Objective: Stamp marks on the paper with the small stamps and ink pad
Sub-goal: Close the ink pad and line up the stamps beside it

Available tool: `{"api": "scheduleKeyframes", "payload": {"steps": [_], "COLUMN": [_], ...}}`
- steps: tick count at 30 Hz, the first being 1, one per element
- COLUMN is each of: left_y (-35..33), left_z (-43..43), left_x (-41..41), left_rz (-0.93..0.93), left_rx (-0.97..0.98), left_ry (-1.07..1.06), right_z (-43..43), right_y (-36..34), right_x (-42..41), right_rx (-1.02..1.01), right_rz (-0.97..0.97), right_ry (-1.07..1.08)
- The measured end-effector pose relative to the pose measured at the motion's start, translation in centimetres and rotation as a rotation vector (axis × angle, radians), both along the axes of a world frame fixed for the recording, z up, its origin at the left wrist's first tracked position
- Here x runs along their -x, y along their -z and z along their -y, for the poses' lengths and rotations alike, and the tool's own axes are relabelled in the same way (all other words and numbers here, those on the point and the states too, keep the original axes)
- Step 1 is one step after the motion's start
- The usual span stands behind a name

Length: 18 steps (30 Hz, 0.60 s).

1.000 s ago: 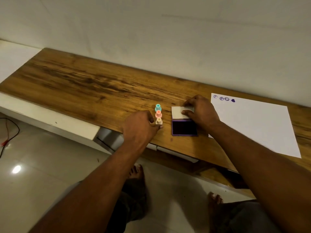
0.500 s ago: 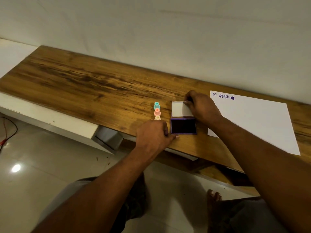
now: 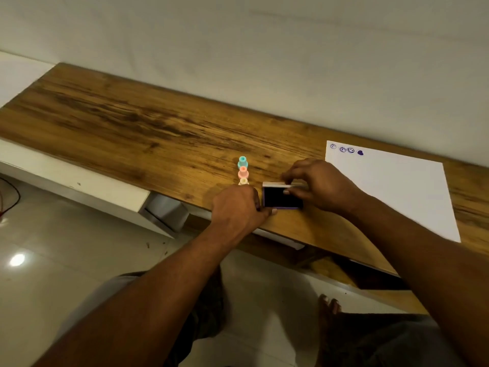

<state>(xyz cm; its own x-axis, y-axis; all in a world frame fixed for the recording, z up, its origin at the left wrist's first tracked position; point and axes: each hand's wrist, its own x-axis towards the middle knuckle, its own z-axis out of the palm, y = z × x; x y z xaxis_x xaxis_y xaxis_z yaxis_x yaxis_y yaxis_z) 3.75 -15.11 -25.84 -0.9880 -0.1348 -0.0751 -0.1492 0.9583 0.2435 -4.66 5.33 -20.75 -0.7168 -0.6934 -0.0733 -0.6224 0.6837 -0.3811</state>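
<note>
Right fingers [image 3: 288, 191]: pinched narrow on the white lid [image 3: 276, 184] of the ink pad, thumb at its near edge, the others over the top. The lid stands partly raised on the far side of the case.
Left fingers [image 3: 266, 211]: curled against the left edge of the ink pad [image 3: 281, 197], bracing it. Whether they also hold a stamp cannot be told; the palm hides it.
Right hand [image 3: 321, 185]: at 3 o'clock from the pad, between pad and paper.
Left hand [image 3: 238, 207]: at 9 o'clock from the pad, at the table's near edge.
Ink pad contents: a shallow purple case, its dark inked surface exposed; nothing rests on it.
Stamps [image 3: 243, 170]: a short row of small pastel stamps, teal farthest, then pink, then cream, at 11 o'clock from the pad. The nearest is partly covered by the left hand.
Paper [image 3: 391, 192]: a white sheet at 3 o'clock, beyond the right hand, flat on the table [image 3: 132, 133], with four purple marks [image 3: 346, 149] along its far left corner.
Risk: the right thumb sits just over the wet surface and could pick up ink, then smudge the paper.
Risk: the pad lies close to the table's near edge; a hard push on the lid could slide it off.
</note>
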Motion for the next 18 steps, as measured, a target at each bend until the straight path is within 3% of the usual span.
{"api": "scheduleKeyframes", "payload": {"steps": [6,18], "left_y": [0.2,0.3], "left_z": [-0.1,0.0], "left_x": [0.4,0.8], "left_rz": [0.046,0.031], "left_rx": [0.001,0.005], "left_ry": [0.003,0.015], "right_z": [-0.2,0.5], "right_y": [1.2,1.8], "right_x": [-1.3,-1.3], "right_rx": [-0.098,-0.13], "right_rz": [0.0,-0.03], "right_ry": [-0.091,-0.045]}}
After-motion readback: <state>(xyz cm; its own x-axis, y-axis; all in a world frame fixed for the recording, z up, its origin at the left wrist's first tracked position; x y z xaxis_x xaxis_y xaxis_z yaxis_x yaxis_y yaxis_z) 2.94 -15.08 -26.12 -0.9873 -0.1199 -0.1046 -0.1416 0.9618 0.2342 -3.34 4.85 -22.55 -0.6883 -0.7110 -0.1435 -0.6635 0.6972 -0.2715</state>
